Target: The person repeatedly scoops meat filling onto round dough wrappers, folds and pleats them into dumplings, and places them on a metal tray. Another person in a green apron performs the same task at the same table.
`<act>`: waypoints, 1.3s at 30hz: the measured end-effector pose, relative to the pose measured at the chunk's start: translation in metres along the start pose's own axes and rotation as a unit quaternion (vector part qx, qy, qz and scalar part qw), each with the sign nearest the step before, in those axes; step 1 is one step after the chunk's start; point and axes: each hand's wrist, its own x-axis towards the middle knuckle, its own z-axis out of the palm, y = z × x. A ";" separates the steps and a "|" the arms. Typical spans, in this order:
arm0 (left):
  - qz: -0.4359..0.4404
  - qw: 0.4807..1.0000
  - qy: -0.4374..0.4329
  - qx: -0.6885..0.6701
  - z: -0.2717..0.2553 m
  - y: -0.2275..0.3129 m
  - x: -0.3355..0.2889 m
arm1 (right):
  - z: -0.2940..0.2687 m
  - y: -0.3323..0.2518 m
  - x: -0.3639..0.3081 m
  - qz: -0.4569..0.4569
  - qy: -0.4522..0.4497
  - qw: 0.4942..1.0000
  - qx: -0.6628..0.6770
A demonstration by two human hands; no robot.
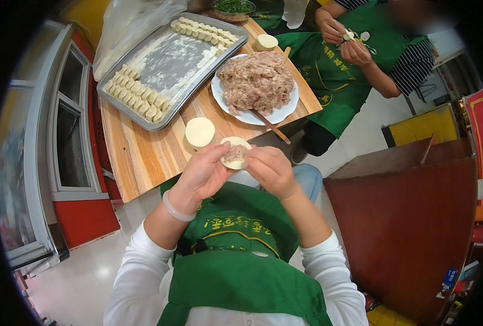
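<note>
My left hand (203,173) holds a round dumpling wrapper (240,142) with a dab of minced meat (234,154) in its middle. Pinched at the wrapper's right edge are the fingers of my right hand (272,169). Just beyond my left hand, a stack of round wrappers (200,132) sits on the wooden table (138,163). A white plate (288,110) heaped with minced meat filling (255,81) stands farther off, and a wooden stick (272,128) rests on its near rim. At the far left lies a metal tray (162,124) dusted with flour, with rows of folded dumplings (138,96) along two ends.
Across the table's right corner, a co-worker in a green apron (328,70) folds a small wrapper (350,37). Another wrapper stack (266,42) and a bowl of chopped greens (234,6) are at the back. A brown cabinet (399,217) stands right; a plastic bag (127,32) lies by the tray.
</note>
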 end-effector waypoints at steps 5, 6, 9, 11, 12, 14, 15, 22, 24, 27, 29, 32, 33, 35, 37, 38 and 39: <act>0.028 0.999 0.006 0.042 -0.005 -0.010 -0.001 | 0.001 -0.012 0.013 0.053 0.019 0.998 0.028; 0.036 0.996 0.030 0.079 -0.001 -0.013 -0.003 | 0.003 -0.016 0.015 0.094 0.020 0.995 0.023; 0.121 0.978 0.006 0.170 0.008 -0.021 -0.012 | 0.005 -0.029 0.026 0.208 0.020 0.978 0.027; 0.137 0.933 -0.002 0.334 0.012 -0.018 -0.018 | 0.003 -0.034 0.030 0.271 0.018 0.961 0.054; 0.145 0.899 -0.005 0.412 0.013 -0.016 -0.020 | 0.003 -0.035 0.030 0.290 0.015 0.954 0.068; 0.154 0.914 -0.021 0.376 0.007 -0.020 -0.018 | 0.001 -0.038 0.031 0.328 0.009 0.940 0.096; 0.159 0.920 -0.029 0.358 0.003 -0.021 -0.017 | 0.000 -0.039 0.031 0.337 0.005 0.936 0.103; 0.166 0.933 -0.048 0.316 -0.002 -0.023 -0.019 | 0.002 -0.040 0.025 0.439 0.025 0.865 0.241; 0.197 0.917 -0.043 0.345 -0.004 -0.024 -0.019 | 0.006 -0.035 0.015 0.441 0.027 0.842 0.310; 0.200 0.896 0.024 0.397 -0.005 -0.028 -0.023 | 0.008 -0.034 0.009 0.435 0.006 0.836 0.335; 0.263 0.864 0.061 0.425 -0.004 -0.032 -0.021 | 0.006 -0.043 0.013 0.458 0.017 0.819 0.344; 0.236 0.922 0.039 0.305 0.008 -0.032 -0.024 | 0.004 -0.051 0.014 0.503 0.020 0.743 0.441; 0.204 0.950 0.018 0.234 0.012 -0.031 -0.026 | 0.004 -0.054 0.016 0.499 0.016 0.757 0.422; 0.153 0.960 0.010 0.232 -0.002 -0.030 -0.019 | 0.003 -0.058 0.021 0.492 0.010 0.782 0.383; 0.131 0.963 0.013 0.237 -0.013 -0.034 -0.014 | 0.005 -0.059 0.021 0.494 0.010 0.795 0.350; 0.136 0.960 0.021 0.243 -0.016 -0.036 -0.014 | 0.006 -0.058 0.021 0.496 0.010 0.802 0.334; 0.140 0.958 0.028 0.250 -0.017 -0.038 -0.013 | 0.008 -0.058 0.020 0.509 0.017 0.794 0.331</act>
